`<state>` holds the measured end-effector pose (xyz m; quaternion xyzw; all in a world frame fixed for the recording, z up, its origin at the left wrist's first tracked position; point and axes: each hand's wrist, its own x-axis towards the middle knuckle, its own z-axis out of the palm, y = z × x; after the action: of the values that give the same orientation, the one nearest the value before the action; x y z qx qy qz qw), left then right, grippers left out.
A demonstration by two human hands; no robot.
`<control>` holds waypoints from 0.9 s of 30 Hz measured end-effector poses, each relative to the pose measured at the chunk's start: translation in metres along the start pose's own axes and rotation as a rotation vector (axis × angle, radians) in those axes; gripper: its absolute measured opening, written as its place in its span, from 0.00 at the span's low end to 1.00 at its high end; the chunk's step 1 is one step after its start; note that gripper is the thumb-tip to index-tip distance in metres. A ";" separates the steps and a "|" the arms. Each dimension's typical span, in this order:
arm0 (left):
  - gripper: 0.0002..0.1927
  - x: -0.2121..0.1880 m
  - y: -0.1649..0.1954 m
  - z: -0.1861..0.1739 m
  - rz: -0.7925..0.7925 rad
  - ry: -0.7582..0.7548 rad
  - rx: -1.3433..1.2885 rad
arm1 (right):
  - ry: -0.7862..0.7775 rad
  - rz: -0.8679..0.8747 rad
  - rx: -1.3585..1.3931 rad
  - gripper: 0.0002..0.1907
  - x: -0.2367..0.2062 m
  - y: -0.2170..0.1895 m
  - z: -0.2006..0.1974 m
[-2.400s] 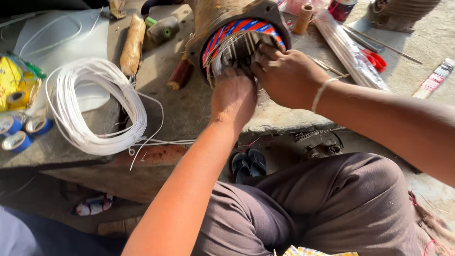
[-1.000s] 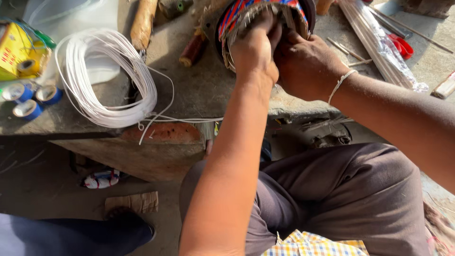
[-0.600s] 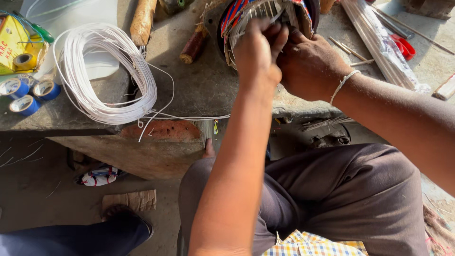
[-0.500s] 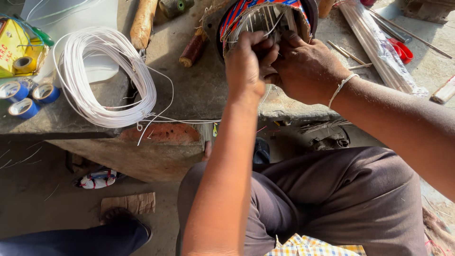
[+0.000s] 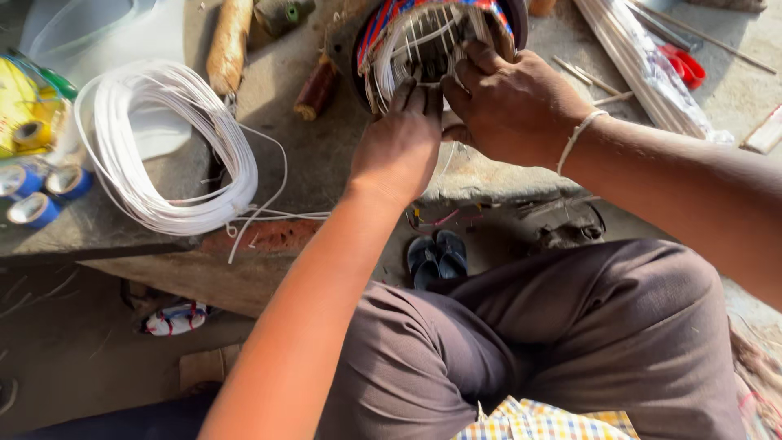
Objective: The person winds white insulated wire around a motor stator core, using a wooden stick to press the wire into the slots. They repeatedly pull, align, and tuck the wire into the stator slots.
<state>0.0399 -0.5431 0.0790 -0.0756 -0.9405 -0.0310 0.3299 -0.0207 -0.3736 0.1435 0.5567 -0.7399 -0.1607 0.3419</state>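
A round motor stator with red and blue coil windings and white sleeving sits at the top of a grey work slab. My left hand rests against its lower rim, fingers curled into the white strands. My right hand, with a white band at the wrist, grips the strands and winding at the stator's lower right. Both hands touch each other over the windings. What exactly each finger pinches is hidden.
A large coil of white sleeving lies at the left, its loose end trailing towards the stator. Blue tape rolls and a yellow packet sit far left. A wooden handle, thin sticks and a red tool lie along the top. Sandals are below.
The view has shifted slightly; both hands stay on the stator, the left hand sliding down a little from the windings to the lower rim.
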 end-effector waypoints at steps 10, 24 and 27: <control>0.17 0.022 -0.005 0.047 -0.024 -0.312 0.413 | -0.167 0.041 -0.126 0.13 0.013 0.003 0.017; 0.22 0.033 -0.008 0.058 -0.070 -0.499 0.326 | -0.258 0.062 0.023 0.08 0.015 0.010 0.015; 0.21 0.035 -0.020 0.070 -0.107 -0.489 0.177 | -0.157 0.049 0.053 0.13 0.014 0.013 0.020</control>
<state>-0.0338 -0.5505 0.0460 -0.0021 -0.9940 0.0530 0.0961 -0.0454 -0.3854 0.1420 0.5329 -0.7818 -0.1757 0.2718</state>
